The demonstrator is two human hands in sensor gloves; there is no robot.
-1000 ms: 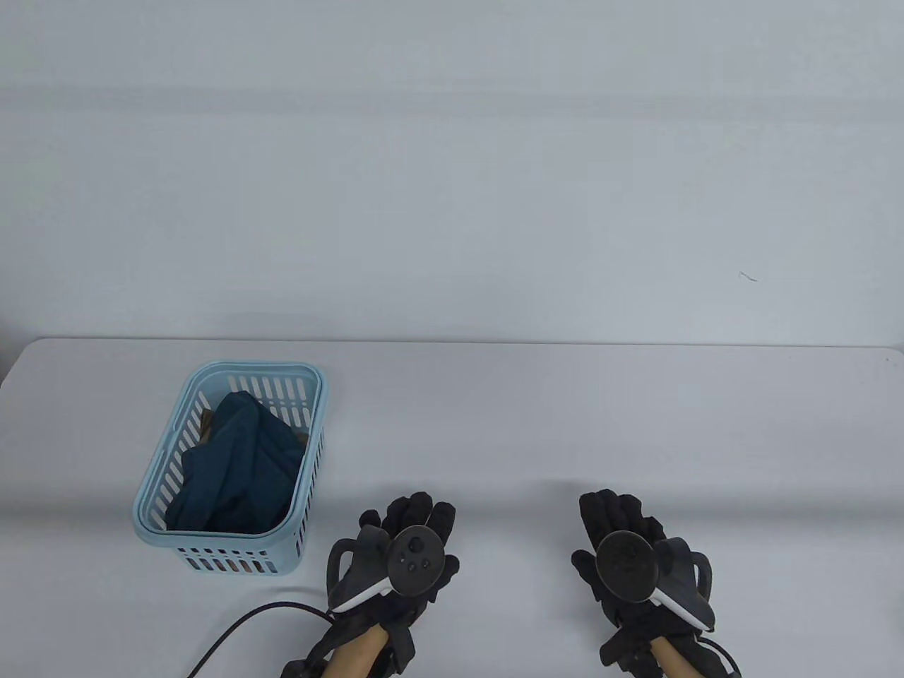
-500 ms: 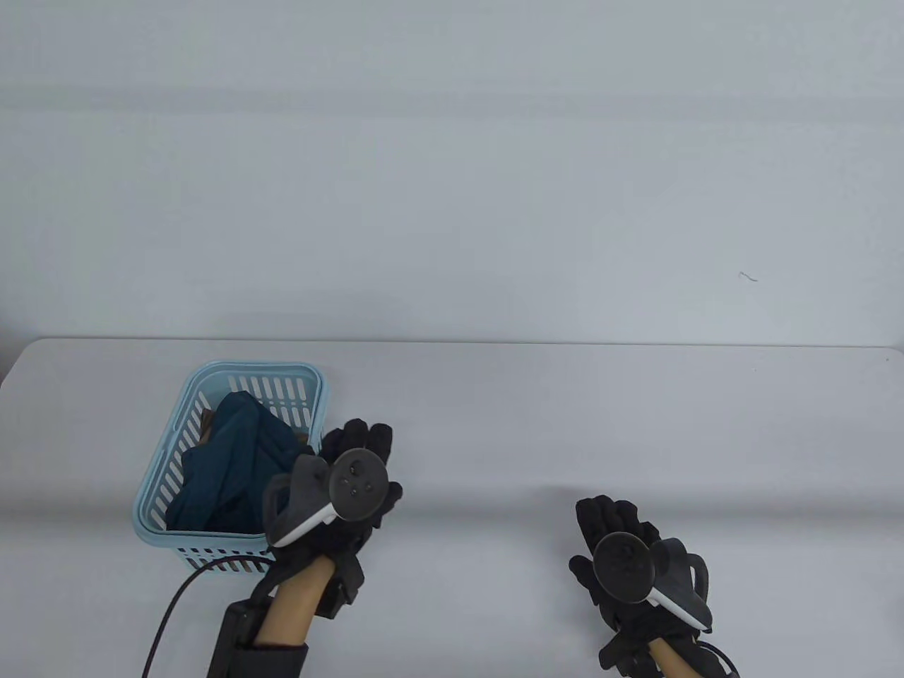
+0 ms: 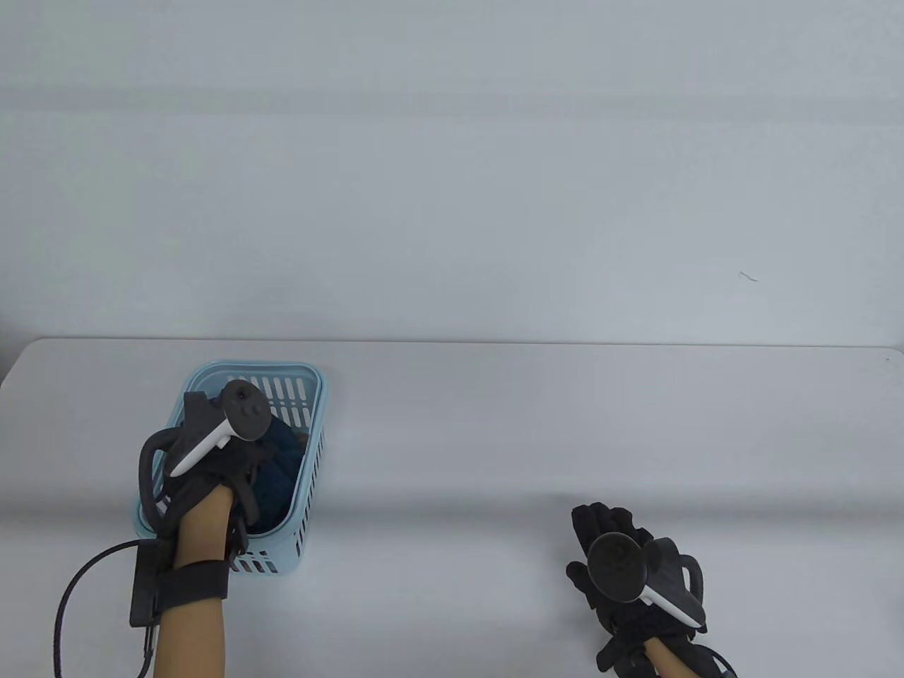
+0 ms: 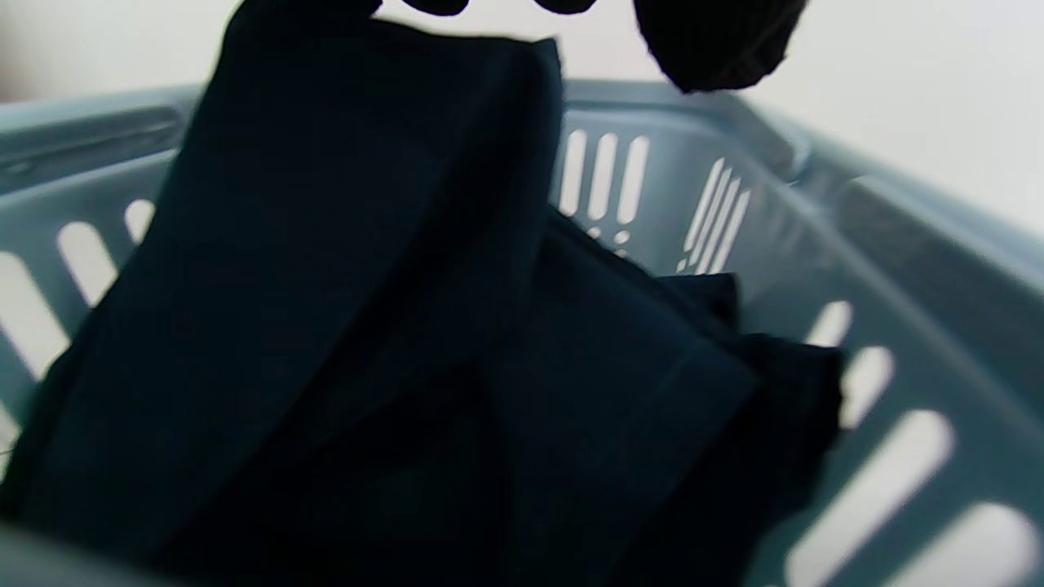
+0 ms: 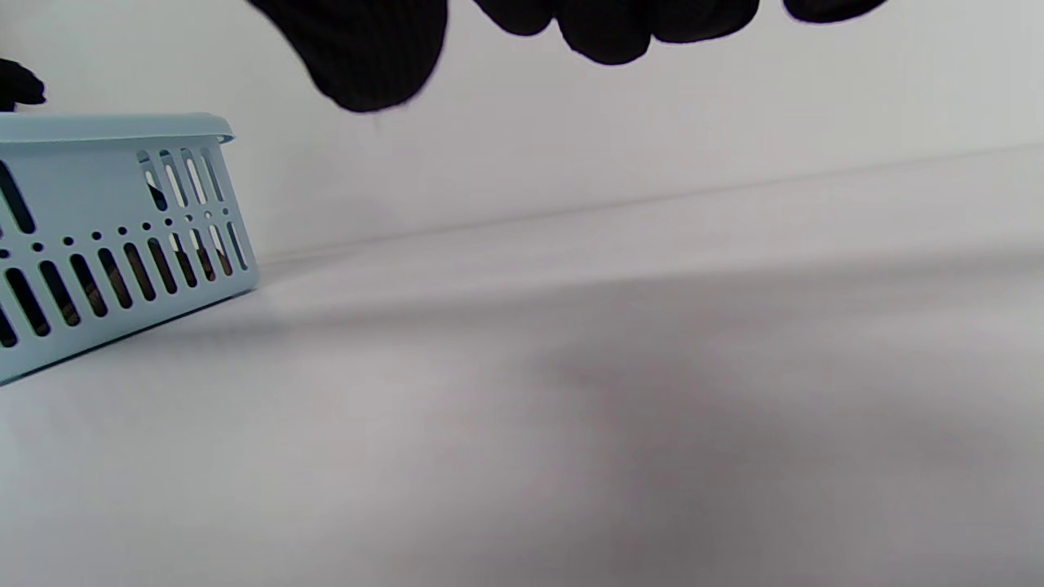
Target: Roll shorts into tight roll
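The dark teal shorts (image 3: 284, 467) lie crumpled in a light blue slotted basket (image 3: 254, 367) at the table's left. My left hand (image 3: 236, 455) is down inside the basket over the shorts. In the left wrist view the shorts (image 4: 367, 326) fill the basket (image 4: 897, 244). A fold rises to my fingers at the top edge, while my thumb (image 4: 710, 41) hangs clear of the cloth. My right hand (image 3: 607, 522) lies flat on the table at the front right, holding nothing. Its fingertips (image 5: 367, 49) hang above bare table.
The white table (image 3: 494, 438) spreads between the basket and my right hand. The basket (image 5: 106, 228) shows at the left of the right wrist view. A black cable (image 3: 78, 586) loops from my left wrist near the front left edge.
My left hand has moved from the front centre of the table left and away, and now reaches into the basket over the shorts. My right hand has barely shifted.
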